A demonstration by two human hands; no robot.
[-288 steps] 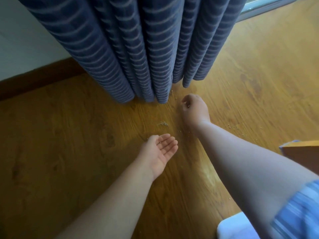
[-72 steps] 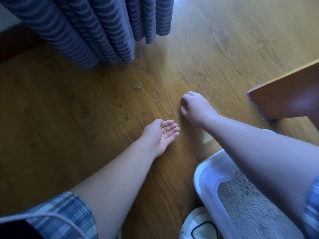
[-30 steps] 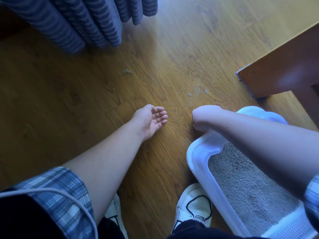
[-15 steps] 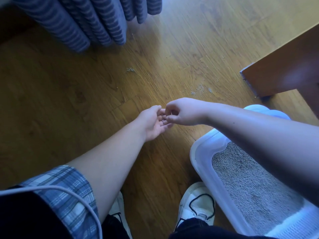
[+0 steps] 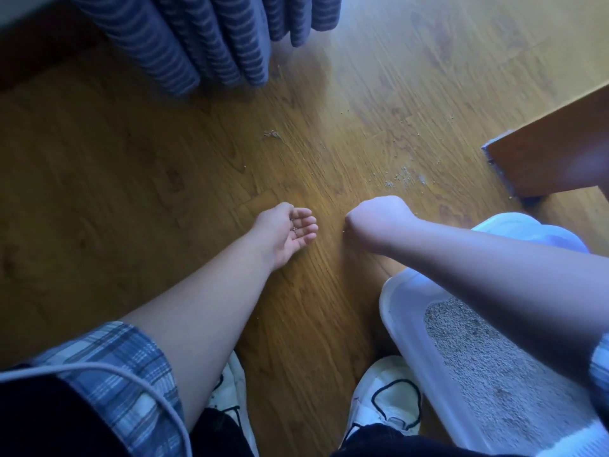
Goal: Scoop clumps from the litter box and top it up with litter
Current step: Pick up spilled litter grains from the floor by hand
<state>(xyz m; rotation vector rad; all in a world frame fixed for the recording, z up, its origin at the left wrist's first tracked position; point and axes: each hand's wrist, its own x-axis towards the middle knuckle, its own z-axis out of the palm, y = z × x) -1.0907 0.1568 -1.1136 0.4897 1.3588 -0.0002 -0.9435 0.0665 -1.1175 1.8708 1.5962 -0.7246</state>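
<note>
1. The left hand (image 5: 284,229) lies palm up just above the floor (image 5: 158,166), fingers loosely spread and a little cupped. A few grains (image 5: 294,229) sit on its fingers.
2. The right hand (image 5: 375,217) is knuckles-up with its fingers curled down under it towards the floor. The tips are hidden, so I cannot tell whether they pinch a grain or nothing (one speck lies just by its near edge).
3. The two hands are near each other but apart, with bare floor between them.
4. The white box (image 5: 397,313) stands at lower right under the right forearm, with grey litter (image 5: 494,374) inside. Its near corner is just beside the right one of two white shoes (image 5: 387,404).
5. A small spill (image 5: 402,177) of litter lies on the floor beyond the right hand, near the corner of a wooden panel (image 5: 553,153). A striped curtain (image 5: 197,41) hangs at the top.
6. Half a second ago the right fingertips were at the left palm. Now that hand has drawn off to the right and turned down to the floor, while the left hand has kept its place and its open cup. The box and spill lie as before.
</note>
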